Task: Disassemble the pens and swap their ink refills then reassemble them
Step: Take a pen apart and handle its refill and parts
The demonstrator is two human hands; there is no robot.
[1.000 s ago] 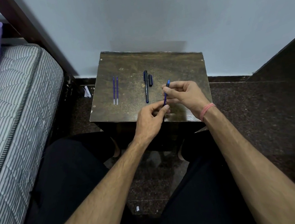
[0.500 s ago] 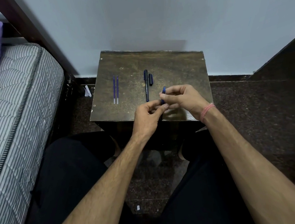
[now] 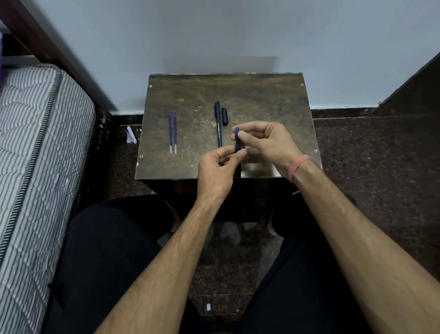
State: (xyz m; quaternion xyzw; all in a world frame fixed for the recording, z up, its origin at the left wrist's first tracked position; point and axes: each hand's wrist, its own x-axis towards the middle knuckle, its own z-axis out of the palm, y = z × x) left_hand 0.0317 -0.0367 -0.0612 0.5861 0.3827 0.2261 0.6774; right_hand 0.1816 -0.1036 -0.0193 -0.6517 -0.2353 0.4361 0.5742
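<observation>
Pinching blue pen (image 3: pixel 237 139) w/ both left hand (image 3: pixel 215 173) & right hand (image 3: pixel 267 143) fingers above small wooden table (image 3: pixel 268 97); risk: pen slipping, rolling off edge if pinch loosens.

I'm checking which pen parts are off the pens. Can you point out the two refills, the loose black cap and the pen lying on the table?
Refills (image 3: pixel 173 131): head view, middle of the pair.
Cap (image 3: pixel 225 116): head view, middle of its body.
Pen (image 3: pixel 218 124): head view, middle of the barrel.
</observation>
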